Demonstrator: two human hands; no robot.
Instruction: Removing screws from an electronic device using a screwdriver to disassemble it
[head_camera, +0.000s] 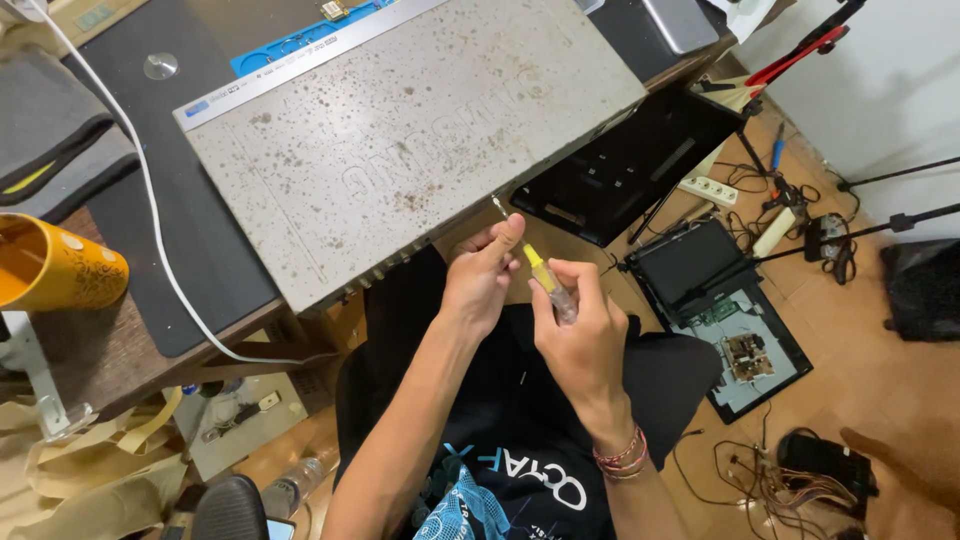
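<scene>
A flat grey metal device case (400, 140), speckled with rust, lies on the desk and overhangs its near edge. A screwdriver (541, 270) with a yellow and clear handle points its tip at the case's near right corner. My right hand (580, 335) grips the handle. My left hand (485, 275) pinches the shaft near the tip with thumb and fingers, right beside the case's edge.
A yellow mug (55, 265) lies on its side at the desk's left. A white cable (150, 190) crosses a dark mat (190, 230). On the floor to the right are an opened device with a circuit board (745, 350), a power strip (708, 188), tangled wires (760, 480) and tripod legs (880, 225).
</scene>
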